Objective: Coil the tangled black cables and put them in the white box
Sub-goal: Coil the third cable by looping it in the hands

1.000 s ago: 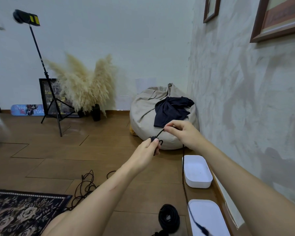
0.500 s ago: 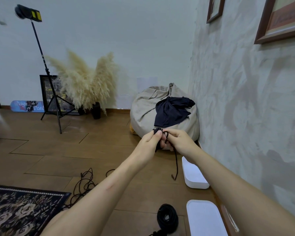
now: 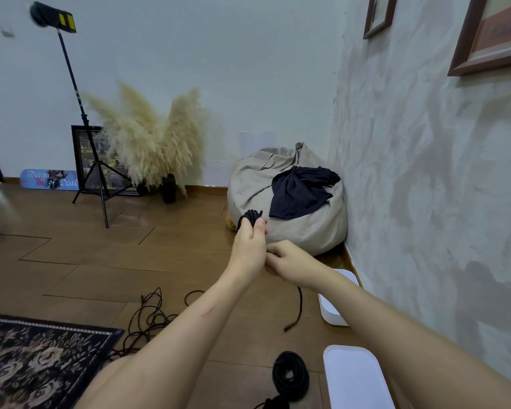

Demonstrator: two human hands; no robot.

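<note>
**Item 1 — cable bundle** (image 3: 250, 216). Black, wound into a small tight hank and held up in front of the beanbag (image 3: 307, 231). The left hand (image 3: 248, 246) grips it, fingers and thumb curled round the lower part, so only the top loops show.

**Item 2 — loose tail** (image 3: 300, 302). The unwound end of the same cable. It drops from under the right hand (image 3: 289, 261), its long axis close to vertical and leaning a little left at the bottom. I cannot tell whether the tip touches the floor (image 3: 101, 261). The right hand sits just below and beside the left, touching it, with the fingers curled narrow. It appears to pinch the tail, though the pinch itself is hidden.

**Item 3 — white box** (image 3: 332, 315). On the floor against the wall, below and right of both hands, partly hidden by the right forearm. It is nearer the right arm.

**Item 4 — finished coil** (image 3: 291, 376). On the floor, just beside a flat white piece (image 3: 354, 376), probably the lid.

**Item 5 — tangled cables** (image 3: 149, 317). Loose on the floor by the rug (image 3: 42, 358), on the left arm's side, not yet coiled.

**Note.** The tail hangs straight beneath the bundle, so the next wrap likely falls to the right hand, carrying it up and round the hank. Little length looks left to wind.
</note>
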